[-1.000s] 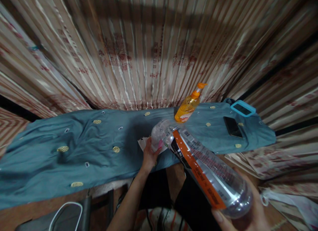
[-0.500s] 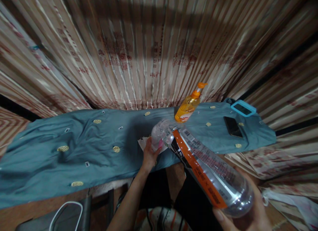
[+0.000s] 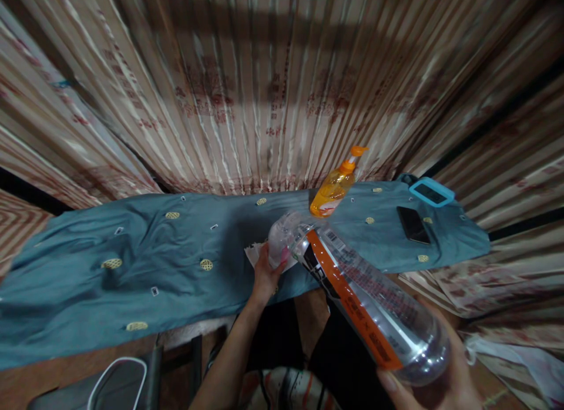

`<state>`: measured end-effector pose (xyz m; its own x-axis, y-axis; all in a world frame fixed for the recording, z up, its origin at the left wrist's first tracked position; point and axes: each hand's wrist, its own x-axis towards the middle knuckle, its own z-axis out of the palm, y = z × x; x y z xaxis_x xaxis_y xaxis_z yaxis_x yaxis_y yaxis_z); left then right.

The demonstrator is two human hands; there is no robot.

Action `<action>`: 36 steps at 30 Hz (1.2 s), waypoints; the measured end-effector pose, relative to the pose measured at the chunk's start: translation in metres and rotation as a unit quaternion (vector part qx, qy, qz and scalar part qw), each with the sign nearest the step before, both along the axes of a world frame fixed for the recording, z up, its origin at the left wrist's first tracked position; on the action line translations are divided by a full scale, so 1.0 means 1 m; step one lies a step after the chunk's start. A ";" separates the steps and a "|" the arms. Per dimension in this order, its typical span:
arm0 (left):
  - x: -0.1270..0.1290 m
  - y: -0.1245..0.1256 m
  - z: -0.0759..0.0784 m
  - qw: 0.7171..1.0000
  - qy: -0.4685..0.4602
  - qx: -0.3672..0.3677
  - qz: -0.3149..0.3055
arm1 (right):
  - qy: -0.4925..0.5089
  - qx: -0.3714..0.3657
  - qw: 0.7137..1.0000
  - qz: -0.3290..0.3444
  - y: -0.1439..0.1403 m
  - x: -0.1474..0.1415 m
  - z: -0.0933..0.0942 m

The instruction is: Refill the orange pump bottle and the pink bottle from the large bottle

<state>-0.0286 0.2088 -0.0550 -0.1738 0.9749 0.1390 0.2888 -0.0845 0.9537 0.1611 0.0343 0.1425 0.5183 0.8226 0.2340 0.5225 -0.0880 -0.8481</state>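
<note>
Striped curtain fabric (image 3: 247, 104) with reddish printed motifs fills the far background from edge to edge. Below it, a teal cloth (image 3: 132, 263) with small yellow and white embroidered patches covers a long surface running left to right.

At the near left, a dark object with a white cable loop (image 3: 117, 375) sits below the cloth edge.

Near the centre, the left hand (image 3: 265, 275) reaches up from the near side, fingers closed around a small clear bottle (image 3: 282, 237), which stands at the near edge of the cloth. A pink fingernail shows against the bottle wall. White paper (image 3: 255, 254) lies on the cloth, partly under this hand.

A large clear plastic bottle (image 3: 365, 292) with an orange and black label is tilted, its neck meeting the top of the small bottle and its base toward the near right. The right hand (image 3: 436, 383) grips this base from beneath, fingers wrapped around it; only part of the hand is in view at the near edge.

Farther back, right of centre, 1 orange pump dispenser (image 3: 335, 187) stands on the cloth. To the right, 1 black phone (image 3: 413, 224) lies flat, and 1 device in a blue case (image 3: 430, 192) lies beyond it near the far right corner of the cloth. Patterned fabric (image 3: 493, 286) extends at the right.
</note>
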 end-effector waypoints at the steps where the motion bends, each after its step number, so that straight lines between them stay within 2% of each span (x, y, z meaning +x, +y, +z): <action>1: 0.000 0.000 0.001 1.000 0.001 -0.003 0.000 | 0.005 0.001 1.000 -0.001 0.000 -0.001 0.000; 13: 0.001 0.000 -0.001 1.000 -0.006 -0.001 0.006 | -0.021 0.007 1.000 -0.002 0.001 0.000 -0.001; 17: 0.001 -0.001 0.004 1.000 -0.003 -0.002 0.004 | -0.004 -0.007 1.000 -0.008 0.000 -0.001 0.000; 24: 0.001 -0.001 0.013 1.000 -0.004 -0.007 -0.007 | -0.037 0.008 0.999 -0.001 0.000 0.003 -0.003; 36: 0.000 0.000 0.002 1.000 0.008 -0.005 0.003 | 0.017 -0.006 1.000 -0.011 0.001 -0.003 0.001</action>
